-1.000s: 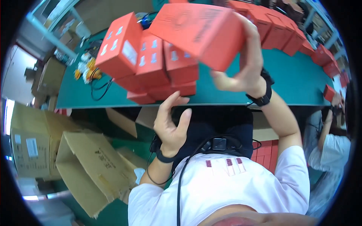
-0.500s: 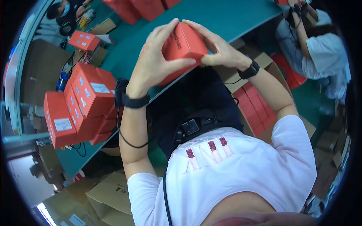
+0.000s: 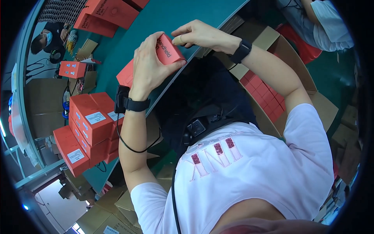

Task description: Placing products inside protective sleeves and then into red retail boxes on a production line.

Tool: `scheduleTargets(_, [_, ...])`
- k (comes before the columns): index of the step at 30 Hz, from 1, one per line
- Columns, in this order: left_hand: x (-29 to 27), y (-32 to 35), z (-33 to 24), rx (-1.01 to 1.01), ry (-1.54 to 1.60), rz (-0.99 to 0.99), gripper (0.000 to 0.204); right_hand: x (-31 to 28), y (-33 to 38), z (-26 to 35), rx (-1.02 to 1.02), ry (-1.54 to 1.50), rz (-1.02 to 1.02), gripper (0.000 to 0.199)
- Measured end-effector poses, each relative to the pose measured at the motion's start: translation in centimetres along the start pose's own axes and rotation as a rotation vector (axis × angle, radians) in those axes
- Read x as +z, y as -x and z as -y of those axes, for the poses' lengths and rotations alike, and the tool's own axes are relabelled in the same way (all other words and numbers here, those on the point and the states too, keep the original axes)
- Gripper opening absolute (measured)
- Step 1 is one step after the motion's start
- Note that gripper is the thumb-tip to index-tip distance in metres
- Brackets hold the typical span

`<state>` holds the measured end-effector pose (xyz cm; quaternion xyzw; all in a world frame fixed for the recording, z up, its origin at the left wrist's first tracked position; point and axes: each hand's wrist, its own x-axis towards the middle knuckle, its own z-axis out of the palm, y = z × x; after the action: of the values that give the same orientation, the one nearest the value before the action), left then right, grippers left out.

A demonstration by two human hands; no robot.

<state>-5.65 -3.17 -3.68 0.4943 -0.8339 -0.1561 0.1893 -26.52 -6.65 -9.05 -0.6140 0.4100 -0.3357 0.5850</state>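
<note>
My left hand [image 3: 150,66] is closed around a red carton [image 3: 167,50] with dark print on its face, over the near edge of the green table. Its thumb lies along the lower edge and its fingers reach over the far side. More red cardboard shows left of this hand; whether it belongs to the same carton I cannot tell. My right hand [image 3: 206,37] is beside the carton's upper right corner, fingers loosely bent and apart, nothing visible in them. Its thumb wears a pale yellow cover, and its tip is at or very near the carton; contact is unclear.
Stacked red boxes [image 3: 91,128] with white labels stand at the table's left end. Larger red printed boxes [image 3: 105,15] stand at the far side. An open cardboard box [image 3: 315,105] holding red cartons is at my right. Two other people work nearby. Cables run from my wristbands.
My right hand has come off the carton's side and shifted left to its corner. The carton has moved left and down, turned, in my left hand. The whole view has swung somewhat.
</note>
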Motion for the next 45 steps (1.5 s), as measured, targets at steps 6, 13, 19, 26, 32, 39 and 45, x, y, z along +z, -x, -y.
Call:
scheduleTargets(6, [-0.1,0.4,-0.4,0.045,0.016,0.005,0.081,0.3,0.8,0.3,0.004,-0.143,0.088,0.060])
scheduleTargets(13, [-1.4,1.7,-1.7,0.160,-0.063,-0.085,0.079,0.6,2.1,2.6,0.089,-0.066,0.225,0.068])
scheduleTargets(19, [-1.4,2.5,-3.2,0.258,-0.034,-0.051,0.081,0.5,3.5,3.7,0.114,0.014,0.274,0.061])
scheduleTargets(26, [-0.8,3.4,-3.0,0.252,-0.056,-0.005,0.093,0.4,3.6,1.0,-0.033,-0.144,0.296,0.053])
scheduleTargets(32, [-0.7,4.0,-2.8,0.247,-0.042,0.035,0.094,0.7,4.2,1.3,-0.052,-0.075,0.307,0.052])
scheduleTargets(39, [-1.1,4.0,-2.3,0.365,-0.031,-0.035,0.075,1.2,4.6,-0.2,-0.211,-0.092,0.243,0.053])
scheduleTargets(45, [-2.2,4.7,-1.8,0.309,-0.120,-0.075,0.070,2.8,3.5,0.5,-0.123,0.082,0.233,0.055])
